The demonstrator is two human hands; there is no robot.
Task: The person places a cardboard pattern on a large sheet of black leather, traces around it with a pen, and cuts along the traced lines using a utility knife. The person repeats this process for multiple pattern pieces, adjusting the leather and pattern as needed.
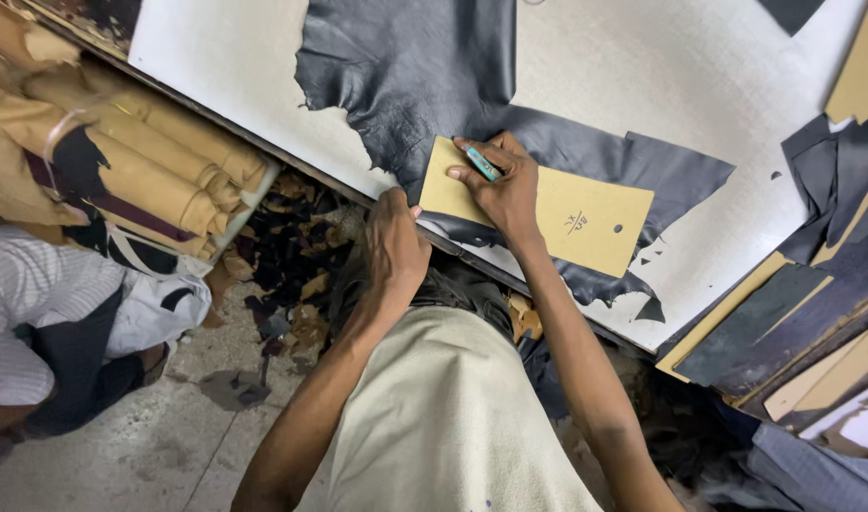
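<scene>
A tan cardboard pattern (pixel 586 223) lies flat on a sheet of black leather (pixel 410 71) spread over a white cutting board (pixel 225 57). My right hand (pixel 500 185) rests on the pattern's left part and grips a small teal tool (pixel 481 163) at the pattern's edge. My left hand (pixel 393 242) sits at the board's near edge, its fingers pressed on the leather just left of the pattern.
Rolled tan bundles (pixel 135 156) are stacked at the left. Another person in a striped shirt (pixel 36 313) sits on the floor below them. Leather scraps (pixel 282 256) litter the floor under the board. Dark leather pieces and cardboard patterns (pixel 813 313) are piled at the right.
</scene>
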